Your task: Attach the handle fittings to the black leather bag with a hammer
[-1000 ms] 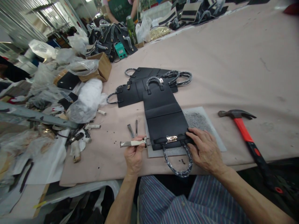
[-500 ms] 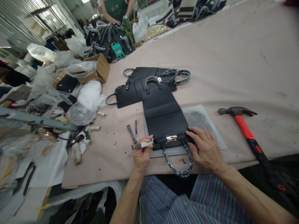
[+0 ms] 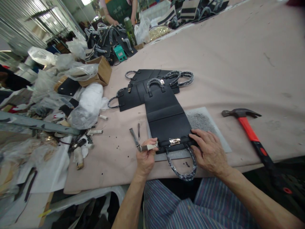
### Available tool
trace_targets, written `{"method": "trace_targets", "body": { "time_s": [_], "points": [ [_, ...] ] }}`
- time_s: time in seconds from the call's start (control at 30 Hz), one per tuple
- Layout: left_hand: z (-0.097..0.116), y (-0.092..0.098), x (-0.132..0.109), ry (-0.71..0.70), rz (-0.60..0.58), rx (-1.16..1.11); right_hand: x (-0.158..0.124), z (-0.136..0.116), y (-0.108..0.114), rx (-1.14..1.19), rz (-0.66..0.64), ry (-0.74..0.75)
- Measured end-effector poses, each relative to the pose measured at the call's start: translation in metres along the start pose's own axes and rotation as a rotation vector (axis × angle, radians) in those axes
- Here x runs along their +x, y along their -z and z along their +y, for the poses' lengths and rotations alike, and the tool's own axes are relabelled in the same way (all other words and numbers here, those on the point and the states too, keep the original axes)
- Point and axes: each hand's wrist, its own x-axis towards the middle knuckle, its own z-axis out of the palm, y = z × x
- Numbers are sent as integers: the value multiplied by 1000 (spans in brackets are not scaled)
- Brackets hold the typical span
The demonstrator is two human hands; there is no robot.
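A flat black leather bag panel (image 3: 166, 117) with wrapped handles lies on a grey cutting mat (image 3: 207, 122) at the table's near edge. A silver clasp (image 3: 174, 141) sits on its near end. My left hand (image 3: 145, 157) is closed round a small metal punch tool (image 3: 147, 147) with a white grip, its tip at the panel's left edge. My right hand (image 3: 209, 153) lies flat on the panel's right side, fingers spread, pressing it down beside the clasp. The near handle (image 3: 182, 167) loops between my hands.
A red-handled hammer (image 3: 250, 133) lies to the right. Two loose punches (image 3: 135, 133) rest left of the mat. More black panels (image 3: 138, 86) lie behind. Plastic bags, a cardboard box (image 3: 102, 68) and scraps pile on the left. Another person stands at the far end.
My left hand has moved right with the punch tool, bringing its tip from beside the mat to the panel's left edge. My right hand has stayed in place.
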Motion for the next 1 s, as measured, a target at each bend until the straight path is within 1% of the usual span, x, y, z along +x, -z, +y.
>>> {"method": "trace_targets", "body": {
  "time_s": [0.1, 0.2, 0.3, 0.4, 0.57, 0.73, 1.0],
  "points": [
    [0, -1, 0, -35, -18, 52, -1, 1, -1, 0, 5, 0],
    [-2, -4, -10, -47, 58, 80, -1, 2, -2, -3, 7, 3],
    [-5, -8, -21, -28, 131, 89, -1, 2, -2, -1, 10, 9],
    [-7, -9, -26, -19, 143, 73, 0, 1, -2, -3, 19, 15],
    [-5, -8, -20, -34, 119, 82, 0, 0, -2, -1, 20, 15],
    [-2, -6, -8, -54, 33, 75, 0, 0, -2, -5, 19, 17],
    [3, -3, 5, -110, -53, 154, -1, 0, -2, -13, 18, 11]
  ]
}}
